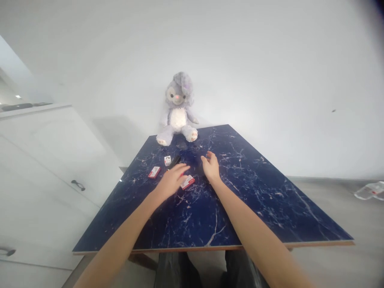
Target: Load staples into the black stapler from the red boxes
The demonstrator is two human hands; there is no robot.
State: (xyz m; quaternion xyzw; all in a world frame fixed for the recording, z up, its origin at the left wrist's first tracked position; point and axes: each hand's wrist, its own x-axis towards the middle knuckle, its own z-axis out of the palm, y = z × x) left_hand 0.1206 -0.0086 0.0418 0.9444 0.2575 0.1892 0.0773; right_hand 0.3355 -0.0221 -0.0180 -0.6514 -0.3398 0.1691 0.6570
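I have both hands over the dark blue, white-veined, marble-patterned desk, with a flat red-and-white rectangular box (188, 182) lying between them. That box is what everything turns on for me: it sits just right of the left hand (171, 181), on the near side of its fingers, and left of the right hand (211, 169). The left is clearly nearer. The box's long axis slants, from near-left to far-right, so it runs roughly along the left forearm rather than square to the desk's front edge.

The left hand's fingers reach out loosely, unclenched; a bit of red shows beneath them, and I can't tell whether they touch or grip anything. The right hand is half-curled and released, thumb apart from the fingers, nothing showing in it.

Left of the left hand I see a second flat red-and-white box (154, 172); just beyond its knuckles are a small white box with black markings (167, 161) and a black elongated object (175, 161), partly hidden. A pale grey plush toy (178, 116) sits at the desk's far edge.
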